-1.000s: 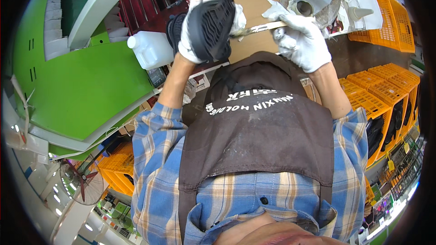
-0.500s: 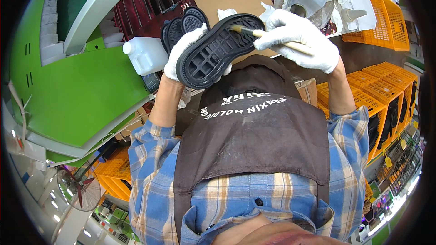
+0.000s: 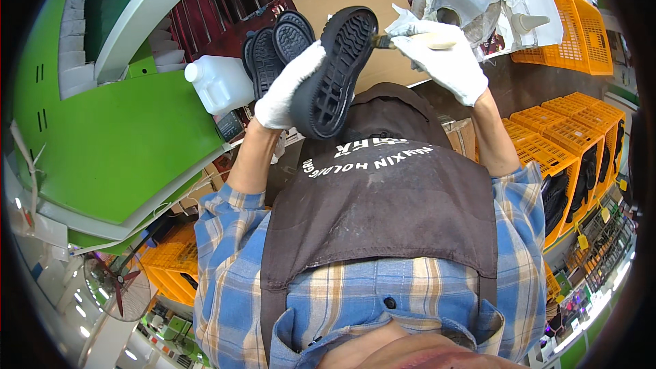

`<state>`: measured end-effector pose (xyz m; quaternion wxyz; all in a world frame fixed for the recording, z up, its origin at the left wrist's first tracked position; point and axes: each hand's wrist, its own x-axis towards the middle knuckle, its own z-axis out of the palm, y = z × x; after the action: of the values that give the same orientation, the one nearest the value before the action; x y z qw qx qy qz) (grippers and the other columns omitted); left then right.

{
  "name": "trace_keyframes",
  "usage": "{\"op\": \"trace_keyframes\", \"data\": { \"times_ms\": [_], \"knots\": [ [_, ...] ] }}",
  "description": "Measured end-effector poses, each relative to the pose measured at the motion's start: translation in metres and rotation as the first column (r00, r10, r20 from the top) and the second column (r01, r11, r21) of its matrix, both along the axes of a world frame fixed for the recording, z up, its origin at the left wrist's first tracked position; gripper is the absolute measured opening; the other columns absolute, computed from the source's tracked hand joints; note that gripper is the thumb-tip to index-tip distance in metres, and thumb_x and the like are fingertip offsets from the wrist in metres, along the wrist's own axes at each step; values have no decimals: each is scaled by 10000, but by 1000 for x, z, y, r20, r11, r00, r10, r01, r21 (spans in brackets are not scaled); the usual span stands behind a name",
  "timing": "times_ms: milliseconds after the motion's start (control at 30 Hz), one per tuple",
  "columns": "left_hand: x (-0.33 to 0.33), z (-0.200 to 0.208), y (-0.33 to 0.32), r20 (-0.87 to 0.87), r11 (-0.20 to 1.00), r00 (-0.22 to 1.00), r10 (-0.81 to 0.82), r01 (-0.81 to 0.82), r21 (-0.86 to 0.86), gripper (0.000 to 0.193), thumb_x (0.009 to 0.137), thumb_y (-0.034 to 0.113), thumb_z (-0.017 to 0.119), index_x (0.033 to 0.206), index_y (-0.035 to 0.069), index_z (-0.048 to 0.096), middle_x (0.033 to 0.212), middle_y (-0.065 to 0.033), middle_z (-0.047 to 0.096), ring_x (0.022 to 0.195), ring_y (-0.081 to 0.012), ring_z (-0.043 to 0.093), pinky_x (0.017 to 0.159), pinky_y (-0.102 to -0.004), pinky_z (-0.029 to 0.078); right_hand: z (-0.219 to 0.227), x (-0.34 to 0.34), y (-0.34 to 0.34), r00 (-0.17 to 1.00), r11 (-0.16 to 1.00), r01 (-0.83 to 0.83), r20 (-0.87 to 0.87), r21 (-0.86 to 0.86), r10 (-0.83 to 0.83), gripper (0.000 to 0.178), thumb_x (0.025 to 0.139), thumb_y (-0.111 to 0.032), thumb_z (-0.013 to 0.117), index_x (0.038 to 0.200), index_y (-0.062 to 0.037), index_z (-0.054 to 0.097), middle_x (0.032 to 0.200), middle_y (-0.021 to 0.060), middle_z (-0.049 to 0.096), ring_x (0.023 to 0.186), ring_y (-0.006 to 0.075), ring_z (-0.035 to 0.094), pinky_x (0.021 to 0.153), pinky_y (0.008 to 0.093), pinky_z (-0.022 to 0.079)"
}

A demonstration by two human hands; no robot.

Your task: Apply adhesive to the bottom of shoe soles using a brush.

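Left hand point(image 3: 287, 89) clamps the black sole point(image 3: 335, 72); right hand point(image 3: 444, 55), fingers clamped on a brush point(image 3: 410, 39), touches its edge, coating seemingly unfinished

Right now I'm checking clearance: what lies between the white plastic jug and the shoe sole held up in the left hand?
In the head view, two more black soles lie between the jug and the held sole.

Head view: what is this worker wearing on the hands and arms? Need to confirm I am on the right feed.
Both the left hand and the right hand wear plain white fabric gloves. The forearms are bare; blue, white and tan plaid shirt sleeves are rolled above the elbows. A dark brown apron with white lettering covers the chest.
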<state>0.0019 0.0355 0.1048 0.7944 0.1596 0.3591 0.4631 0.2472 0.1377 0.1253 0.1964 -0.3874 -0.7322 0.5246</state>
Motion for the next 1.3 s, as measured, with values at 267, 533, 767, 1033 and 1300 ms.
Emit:
{"op": "trace_keyframes", "data": {
  "times_ms": [267, 533, 767, 1033, 1300],
  "knots": [
    [10, -13, 4, 271, 992, 954, 128, -120, -46, 462, 931, 304, 444, 1248, -32, 470, 1004, -252, 618, 891, -285, 651, 726, -360, 576, 5, -18, -11, 984, 664, -177, 121, 727, 131, 239, 732, -54, 617, 960, -124, 624, 791, 78, 538, 713, 252, 573, 610, 318, 486],
    [10, -16, 2, 313, 991, 945, 92, -56, -124, 489, 956, 386, 373, 1168, -25, 532, 1027, -214, 626, 895, -288, 643, 773, -365, 545, 11, -24, -19, 916, 978, -208, -345, 33, 207, 197, 827, -117, 621, 1000, -39, 675, 934, 88, 647, 887, 190, 619, 811, 300, 487],
    [21, -26, -1, 278, 992, 953, 120, -103, -74, 454, 955, 340, 410, 1254, 3, 464, 1073, -179, 604, 918, -254, 629, 809, -350, 533, -17, -13, -8, 997, 738, -78, 32, 670, 77, 151, 835, -104, 627, 970, -44, 657, 884, 82, 633, 829, 193, 612, 760, 281, 473],
    [24, -24, 3, -17, 981, 994, 112, -108, 161, 443, 957, 321, 423, 1303, 45, 437, 1128, -114, 595, 949, -181, 609, 821, -334, 524, 1, -14, -8, 987, 900, -33, -127, 435, 97, 190, 846, -97, 598, 1029, -60, 632, 891, 90, 641, 810, 198, 618, 745, 286, 482],
    [19, -27, 7, 164, 977, 965, 203, -210, 27, 440, 966, 307, 394, 1265, -14, 426, 1121, -132, 577, 960, -199, 590, 880, -337, 479, 14, -15, -12, 886, 907, -337, -412, -253, 214, 195, 816, -129, 630, 956, 2, 670, 850, 55, 625, 697, 108, 553, 652, 250, 446]
  ]
}}
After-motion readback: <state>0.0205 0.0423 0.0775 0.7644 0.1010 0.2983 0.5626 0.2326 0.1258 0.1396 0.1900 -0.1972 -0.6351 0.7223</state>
